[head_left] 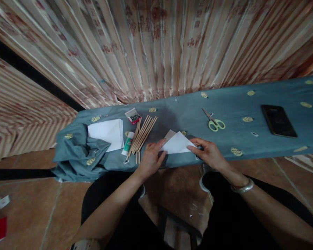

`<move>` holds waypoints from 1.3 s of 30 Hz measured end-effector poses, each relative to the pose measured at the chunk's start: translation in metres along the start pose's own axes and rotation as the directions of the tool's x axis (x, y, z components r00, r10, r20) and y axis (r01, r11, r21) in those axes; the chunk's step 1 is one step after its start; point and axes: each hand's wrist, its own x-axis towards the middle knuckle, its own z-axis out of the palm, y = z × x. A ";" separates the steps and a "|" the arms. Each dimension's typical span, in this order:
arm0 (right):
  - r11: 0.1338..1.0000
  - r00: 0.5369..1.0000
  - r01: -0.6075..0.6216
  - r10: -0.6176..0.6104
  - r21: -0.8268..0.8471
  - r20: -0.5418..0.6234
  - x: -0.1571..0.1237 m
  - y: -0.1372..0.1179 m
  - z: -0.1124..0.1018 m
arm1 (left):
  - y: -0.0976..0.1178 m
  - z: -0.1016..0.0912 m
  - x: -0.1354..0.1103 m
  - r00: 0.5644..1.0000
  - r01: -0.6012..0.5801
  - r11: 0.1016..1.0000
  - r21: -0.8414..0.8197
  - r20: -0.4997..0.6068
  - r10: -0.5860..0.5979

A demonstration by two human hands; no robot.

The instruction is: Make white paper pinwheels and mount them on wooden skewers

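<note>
The person pinches a white paper [179, 143] between both hands, near the front edge of the counter [234, 104]. The left hand [151, 157] grips its left side, thumb low and fingers above; the right hand [206, 151] clasps the right corner, thumb on the near face and fingers along the edge. The paper looks folded, with a second layer showing behind its upper left edge; how well the layers match there is hard to tell.

For a clean fold, each grip is best kept light, so the sheet does not buckle between the hands. The corners deserve lining up before any crease is pressed, and the flat counter makes a better backing than the air. A thumb run outward from the middle would keep the crease straight. The sticks [143, 135] and glue [127, 143] lie close beside the left hand, so that elbow wants little sideways swing; the scissors [216, 124] lie beyond the right hand.
</note>
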 end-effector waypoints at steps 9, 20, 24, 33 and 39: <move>0.998 0.992 -0.047 0.042 -0.047 -0.117 0.010 0.002 0.007 | -0.004 -0.002 0.001 0.993 0.097 0.995 0.022 0.061 -0.098; 0.996 0.986 -0.002 -0.013 -0.091 -0.165 0.020 0.000 0.011 | 0.017 0.005 -0.001 0.942 -0.330 0.902 0.280 0.154 0.297; 0.995 0.986 -0.004 -0.013 -0.103 -0.164 0.021 -0.002 0.011 | 0.019 0.018 -0.006 0.936 -0.333 0.899 0.286 0.216 0.278; 0.988 0.984 -0.044 0.016 -0.151 -0.178 0.024 -0.003 0.012 | 0.016 0.021 -0.007 0.938 -0.296 0.918 0.265 0.261 0.227; 0.985 0.983 -0.036 0.005 -0.170 -0.182 0.024 -0.002 0.013 | 0.015 0.022 -0.007 0.935 -0.289 0.922 0.257 0.283 0.214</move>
